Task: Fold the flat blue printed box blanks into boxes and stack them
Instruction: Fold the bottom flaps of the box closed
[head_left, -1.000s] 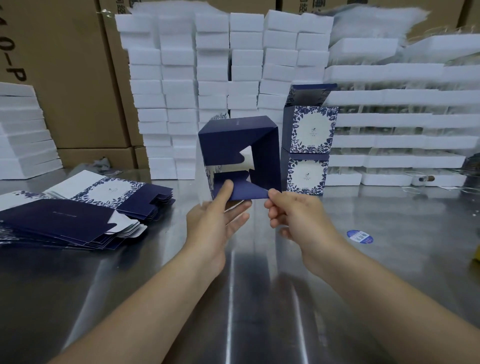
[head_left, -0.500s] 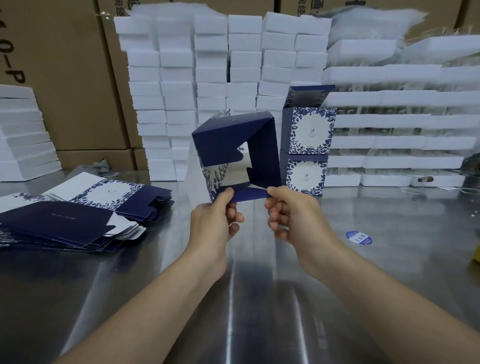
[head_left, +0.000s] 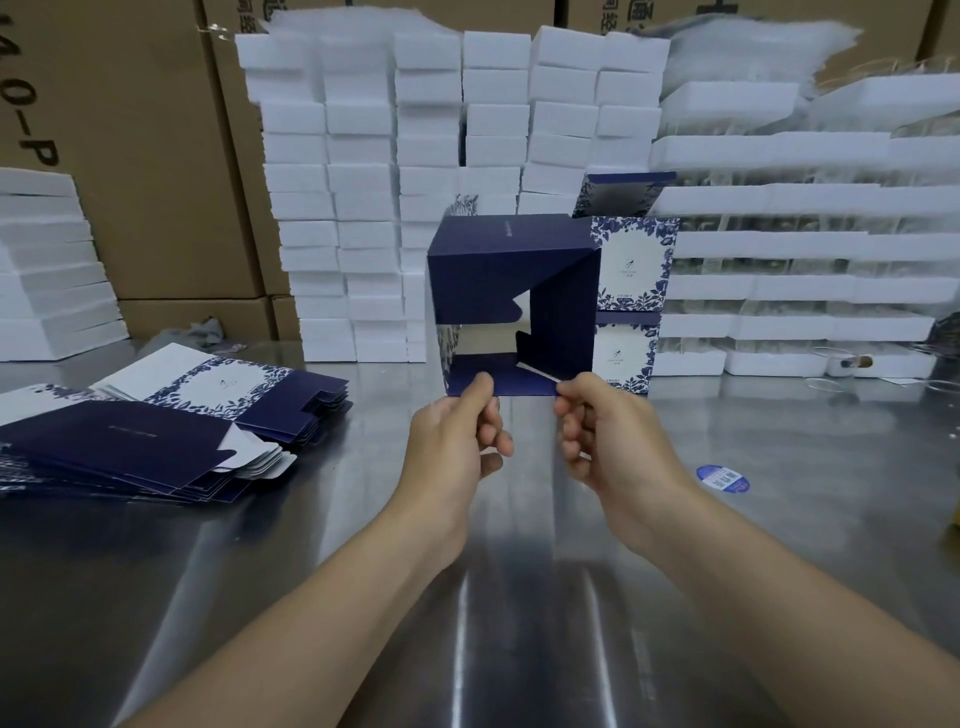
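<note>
A dark blue box blank (head_left: 498, 270), opened into a square tube with its end flaps partly folded in, is held up over the steel table (head_left: 519, 597). My left hand (head_left: 457, 441) pinches its lower edge at the left corner. My right hand (head_left: 608, 436) pinches the same edge at the right corner. Behind it, at the right, two folded blue floral boxes (head_left: 634, 291) stand stacked, the top one with its lid flap up. A pile of flat blanks (head_left: 156, 431) lies on the table at the left.
White foam blocks (head_left: 426, 182) are stacked high along the back, with more foam trays (head_left: 805, 249) at the right and left. Brown cartons (head_left: 130, 130) stand behind. A round blue sticker (head_left: 723, 479) lies on the table at the right.
The blank has been squared up from a skewed shape into an upright tube and raised slightly. Both hands shifted to pinch its lower edge at the corners.
</note>
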